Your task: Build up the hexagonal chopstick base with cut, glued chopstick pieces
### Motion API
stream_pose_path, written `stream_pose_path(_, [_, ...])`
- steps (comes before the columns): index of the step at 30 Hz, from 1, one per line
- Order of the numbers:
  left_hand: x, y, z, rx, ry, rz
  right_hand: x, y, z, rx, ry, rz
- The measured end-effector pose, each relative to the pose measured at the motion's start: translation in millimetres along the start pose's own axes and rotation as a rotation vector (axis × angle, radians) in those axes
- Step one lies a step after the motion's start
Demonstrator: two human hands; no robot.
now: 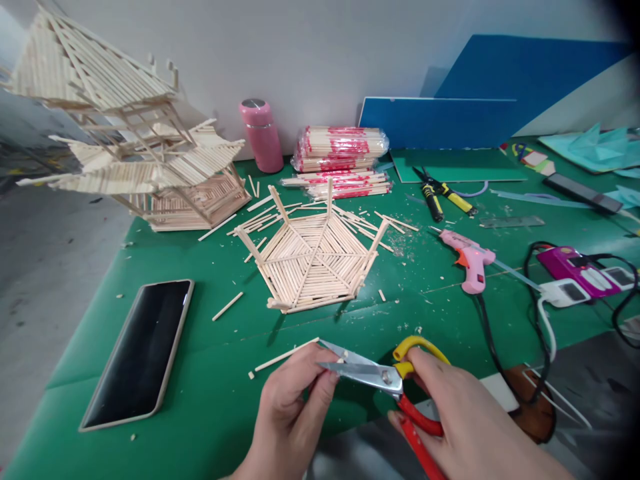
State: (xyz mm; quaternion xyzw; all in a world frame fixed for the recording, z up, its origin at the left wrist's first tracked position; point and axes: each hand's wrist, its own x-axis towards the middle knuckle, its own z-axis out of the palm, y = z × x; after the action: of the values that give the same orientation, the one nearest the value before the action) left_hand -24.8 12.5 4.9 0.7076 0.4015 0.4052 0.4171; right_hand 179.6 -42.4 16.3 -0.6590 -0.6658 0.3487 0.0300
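My right hand point(450, 400) grips scissors point(367, 373) with one yellow and one red handle. Their blades are parted and point left, toward my left hand point(300, 400). That hand is closed in a pinch on a short piece of wooden stick point(341, 361), whose pale end shows between the blades; the rest is hidden by my fingers. Just beyond my left fingertips lies a loose wooden stick point(285, 355) on the green table. Farther back stands a hexagonal stick frame point(315, 257) with a slatted base and several upright posts.
A stick pagoda point(160, 167) stands back left, beside a pink flask point(261, 137) and wrapped stick bundles point(343, 150). A phone point(140, 353) lies left. Rightward are a pink glue gun point(467, 257), pliers point(443, 193), a power strip point(575, 273) and cables.
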Motion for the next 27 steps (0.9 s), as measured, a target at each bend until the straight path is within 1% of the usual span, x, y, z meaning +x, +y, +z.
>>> stream_pose_path(4, [2.2,1.5,-0.5,-0.003,0.001,0.022,1.7,-1.7,-0.7,-0.002,-0.029,0.005])
stream_pose_path(9, [0.7,-1.5,-1.8,0.018,0.007,0.071,2.1,-0.1,-0.5,-0.030,-0.030,-0.015])
stream_pose_path(14, [-0.2,-3.2,-1.6,0.039,-0.012,0.107,1.4,3.0,2.0,-0.040,-0.052,-0.012])
stream_pose_path(19, [-0.7,-2.0,-1.8,0.072,0.019,0.142,2.0,5.3,3.4,-0.043,-0.049,-0.036])
stream_pose_path(24, [-2.0,1.1,0.2,0.079,0.030,0.126,6.5,3.8,3.8,-0.064,-0.056,-0.038])
stream_pose_path(27, [-1.0,2.2,1.3,0.057,0.069,0.075,9.2,0.2,3.6,0.044,-0.037,-0.031])
